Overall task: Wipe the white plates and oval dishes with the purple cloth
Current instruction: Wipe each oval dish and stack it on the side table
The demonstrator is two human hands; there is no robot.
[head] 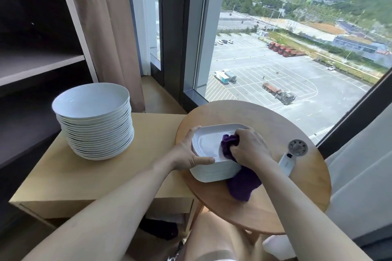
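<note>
A tall stack of round white plates (93, 125) stands left of centre. Right of it, a lower stack of white oval dishes (210, 143) lies flat, the purple cloth (242, 186) bunched on top and draping off its near-right corner

A round wooden table (275, 125) stands by the window. A stack of white dishes (214, 170) sits on its left part, close to the edge. The lower end of a purple cloth (244, 186) lies on the tabletop against the near side of that stack, and the rest runs up onto the top dish. A small white fan (291, 154) lies flat to the right, apart from the dishes. A paler side table (148, 133) stands just left of the round one, bearing a tall stack of white plates (95, 129) at its far left corner.
</note>
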